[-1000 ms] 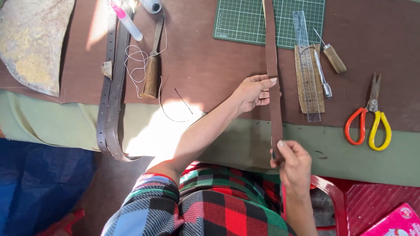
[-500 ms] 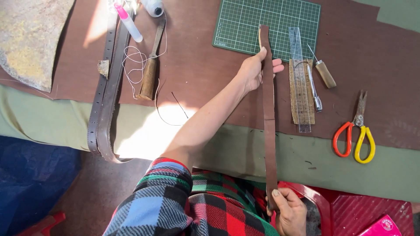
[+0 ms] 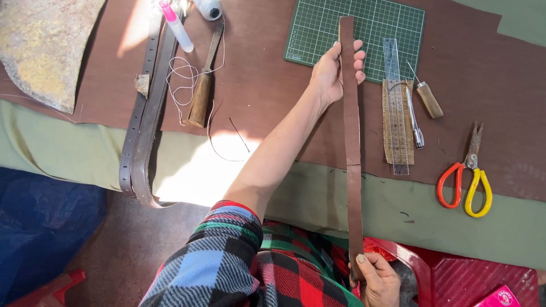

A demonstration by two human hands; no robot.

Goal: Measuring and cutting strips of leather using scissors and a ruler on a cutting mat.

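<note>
A long brown leather strap (image 3: 352, 142) runs straight from the green cutting mat (image 3: 318, 28) down toward my lap. My left hand (image 3: 334, 71) grips it near its far end, fingers wrapped over the strap at the mat's lower edge. My right hand (image 3: 378, 278) pinches its near end low in the head view, beside the red stool (image 3: 455, 273). The strap is stretched taut between both hands, above the brown leather sheet (image 3: 267, 85).
A clear ruler (image 3: 396, 108), an awl (image 3: 425, 94) and a metal tool lie right of the strap. Scissors with red and yellow handles (image 3: 469, 176) sit farther right. On the left are a folded dark belt (image 3: 145, 113), a wooden-handled tool (image 3: 202, 96), thread, a glue bottle (image 3: 176, 25).
My left hand slid farther up the strap onto the mat's edge while my right hand drew the near end back toward my lap, so the strap is stretched longer.
</note>
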